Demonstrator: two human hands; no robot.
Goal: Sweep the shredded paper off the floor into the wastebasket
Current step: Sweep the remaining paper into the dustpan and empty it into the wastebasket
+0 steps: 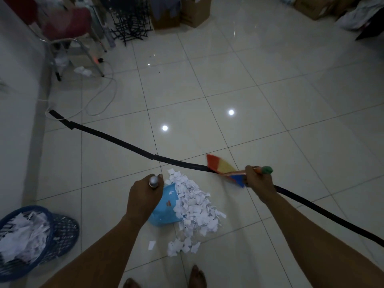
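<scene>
A pile of white shredded paper point(194, 204) lies on the tiled floor, heaped against the mouth of a light blue dustpan point(164, 208). My left hand point(144, 197) grips the metal top of the dustpan's upright handle point(153, 181). My right hand point(258, 182) grips the handle of a broom near its green end cap point(267, 170). The broom's red, yellow and blue bristles point(223, 168) hang just right of the pile, apart from it. A dark blue mesh wastebasket point(60, 231), holding shredded paper, stands at the lower left.
A strip of black tape point(124, 143) runs across the floor from the left wall to the right. A red chair point(68, 28), loose cables point(101, 94), a black wire rack point(131, 23) and cardboard boxes point(195, 11) stand at the back. My bare feet point(197, 276) show at the bottom.
</scene>
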